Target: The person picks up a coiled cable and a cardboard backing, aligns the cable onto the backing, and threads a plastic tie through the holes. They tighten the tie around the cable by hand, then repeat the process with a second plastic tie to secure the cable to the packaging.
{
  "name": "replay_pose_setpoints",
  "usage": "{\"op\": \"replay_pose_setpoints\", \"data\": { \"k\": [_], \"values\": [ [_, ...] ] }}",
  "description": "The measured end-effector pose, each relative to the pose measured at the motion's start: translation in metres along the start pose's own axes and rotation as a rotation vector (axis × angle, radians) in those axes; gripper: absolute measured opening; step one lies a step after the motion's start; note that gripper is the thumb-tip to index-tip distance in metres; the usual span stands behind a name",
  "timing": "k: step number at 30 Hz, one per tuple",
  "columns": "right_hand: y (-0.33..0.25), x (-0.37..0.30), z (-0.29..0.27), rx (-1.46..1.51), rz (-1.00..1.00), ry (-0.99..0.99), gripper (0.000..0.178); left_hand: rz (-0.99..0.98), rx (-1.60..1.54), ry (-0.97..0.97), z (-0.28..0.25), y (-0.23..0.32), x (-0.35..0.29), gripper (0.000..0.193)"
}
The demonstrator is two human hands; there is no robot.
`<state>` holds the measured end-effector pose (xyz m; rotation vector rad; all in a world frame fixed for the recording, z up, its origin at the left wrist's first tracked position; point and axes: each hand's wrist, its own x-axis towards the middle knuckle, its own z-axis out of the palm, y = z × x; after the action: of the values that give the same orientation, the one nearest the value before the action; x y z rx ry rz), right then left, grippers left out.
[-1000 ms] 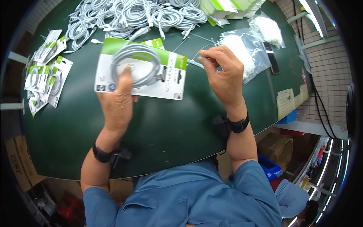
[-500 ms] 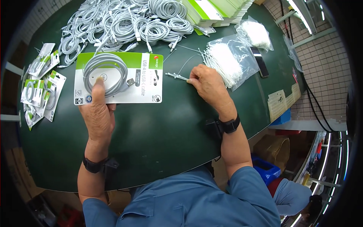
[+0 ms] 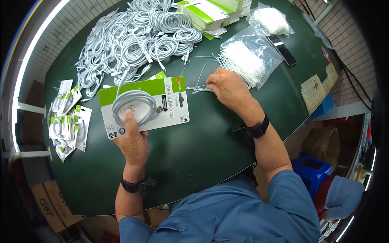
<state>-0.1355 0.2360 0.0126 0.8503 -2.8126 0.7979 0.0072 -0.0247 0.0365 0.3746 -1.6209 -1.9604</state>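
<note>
Along the far side of the table (image 3: 210,146) lies a heap of cables (image 3: 129,44), with a stack of cards (image 3: 202,14) at its right end. Farther right lie two bags of ties, the farther bag (image 3: 269,20) behind the nearer bag (image 3: 249,58); a phone (image 3: 282,50) lies to the right of the latter. Packaged cables (image 3: 67,125) lie piled at the left. Between them and the right hand (image 3: 231,91), the left hand (image 3: 133,143) holds a card (image 3: 162,117) bearing a coiled cable (image 3: 133,96). Loose ties (image 3: 196,89) lie at the right hand's fingertips.
</note>
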Motion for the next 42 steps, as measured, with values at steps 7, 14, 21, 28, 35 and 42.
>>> {"op": "replay_pose_setpoints", "data": {
  "k": [7, 14, 21, 28, 35, 42],
  "values": [
    [0.001, 0.006, -0.005, 0.152, -0.089, 0.272, 0.003, 0.207, 0.147, -0.121, -0.001, -0.009, -0.023, 0.037],
    [-0.017, 0.009, -0.017, 0.495, -0.298, 0.360, 0.015, 0.700, 0.388, -0.356, -0.012, -0.007, -0.026, 0.036],
    [-0.022, 0.005, -0.022, 0.536, -0.431, 0.237, 0.021, 1.015, 0.492, -0.709, 0.003, 0.027, -0.034, 0.036],
    [-0.041, -0.003, -0.035, 0.710, -0.381, 0.057, 0.021, 1.129, 0.545, -0.900, -0.004, 0.017, -0.038, 0.042],
    [-0.088, -0.020, -0.060, 0.950, -0.286, -0.151, 0.015, 1.185, 0.542, -0.862, 0.000, 0.024, -0.044, 0.041],
    [-0.092, -0.025, -0.062, 0.831, -0.391, -0.371, 0.016, 1.202, 0.536, -0.843, 0.002, 0.017, -0.048, 0.040]
  ]
}}
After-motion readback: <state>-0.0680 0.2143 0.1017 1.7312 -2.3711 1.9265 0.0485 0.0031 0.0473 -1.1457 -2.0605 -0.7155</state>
